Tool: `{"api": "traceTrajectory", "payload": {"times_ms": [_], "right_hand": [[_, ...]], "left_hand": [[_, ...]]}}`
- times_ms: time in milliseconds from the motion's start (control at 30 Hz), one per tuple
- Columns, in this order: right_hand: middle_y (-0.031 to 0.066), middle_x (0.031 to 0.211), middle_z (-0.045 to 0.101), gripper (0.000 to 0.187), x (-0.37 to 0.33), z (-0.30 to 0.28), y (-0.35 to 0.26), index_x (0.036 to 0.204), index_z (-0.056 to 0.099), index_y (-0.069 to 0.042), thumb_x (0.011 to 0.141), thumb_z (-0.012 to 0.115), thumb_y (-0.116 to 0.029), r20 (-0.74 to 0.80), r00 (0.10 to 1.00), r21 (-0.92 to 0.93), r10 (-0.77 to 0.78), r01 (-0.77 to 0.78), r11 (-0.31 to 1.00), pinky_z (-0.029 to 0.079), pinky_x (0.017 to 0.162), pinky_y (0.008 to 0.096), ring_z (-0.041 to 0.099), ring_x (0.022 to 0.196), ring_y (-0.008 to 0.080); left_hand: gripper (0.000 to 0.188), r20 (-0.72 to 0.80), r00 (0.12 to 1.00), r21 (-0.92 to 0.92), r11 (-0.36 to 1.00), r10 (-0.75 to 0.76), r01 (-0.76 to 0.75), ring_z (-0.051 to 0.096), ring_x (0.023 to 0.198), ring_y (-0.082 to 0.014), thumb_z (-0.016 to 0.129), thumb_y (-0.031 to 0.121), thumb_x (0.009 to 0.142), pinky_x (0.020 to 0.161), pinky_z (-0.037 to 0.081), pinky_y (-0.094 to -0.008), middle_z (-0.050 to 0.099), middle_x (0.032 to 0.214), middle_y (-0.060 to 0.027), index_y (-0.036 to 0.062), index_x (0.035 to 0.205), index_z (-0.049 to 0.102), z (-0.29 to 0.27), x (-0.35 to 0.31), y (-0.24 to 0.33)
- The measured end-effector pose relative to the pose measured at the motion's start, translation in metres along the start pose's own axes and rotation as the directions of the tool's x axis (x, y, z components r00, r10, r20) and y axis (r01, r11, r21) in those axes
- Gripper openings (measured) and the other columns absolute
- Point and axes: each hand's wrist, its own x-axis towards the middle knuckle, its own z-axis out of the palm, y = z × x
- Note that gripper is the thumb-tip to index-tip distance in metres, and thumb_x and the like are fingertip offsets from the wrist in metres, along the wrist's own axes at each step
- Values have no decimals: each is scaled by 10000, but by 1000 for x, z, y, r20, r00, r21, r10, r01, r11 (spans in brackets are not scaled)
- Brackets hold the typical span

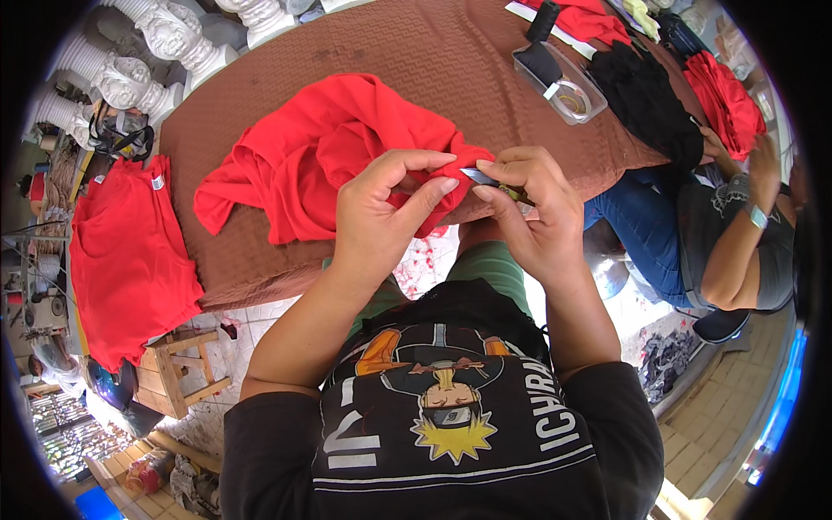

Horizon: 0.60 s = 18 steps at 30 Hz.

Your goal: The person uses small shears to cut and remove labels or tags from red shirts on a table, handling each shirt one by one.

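Note:
A red garment [334, 143] lies bunched on the brown-covered table in front of me. My left hand [390, 195] pinches a fold of its right end between thumb and fingertips. Between the thumb and fingers of my right hand [539, 204] is a small cutting tool [482, 177], with a pointed metal blade and a yellowish handle. Its tip points left, at the red cloth by my left fingertips. My right fingers cover much of the handle, so I cannot tell whether it is a knife or thread snips.
A brown cloth covers the table [451, 69]. Red clothing [130, 260] hangs at its left edge, above a wooden stool [178, 373]. A clear plastic box [576, 100] and black cloth [646, 95] lie at right. Another person [728, 230] sits there. White ornate columns [173, 39] stand at far left.

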Motion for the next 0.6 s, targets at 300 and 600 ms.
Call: {"api": "traceTrajectory", "payload": {"times_ms": [300,600], "right_hand": [[10,756,632,157,18,8,37,934,679,-44,786,730,-44,-19,960,104,279,-276,956,468,592,235,574,661,89],[-39,746,556,245,44,-41,83,1105,620,-12,899,662,-138,-483,752,269,450,-361,893,316,509,156,437,601,-2]], "left_hand": [[300,278,951,-267,962,137,-60,602,788,-160,639,206,913,727,501,-283,596,1011,-162,-9,1121,623,-11,-11,69],[241,488,518,-858,496,702,134,596,846,-181,615,197,919,779,478,-309,609,1019,-146,2,1060,635,9,-57,138]]}}
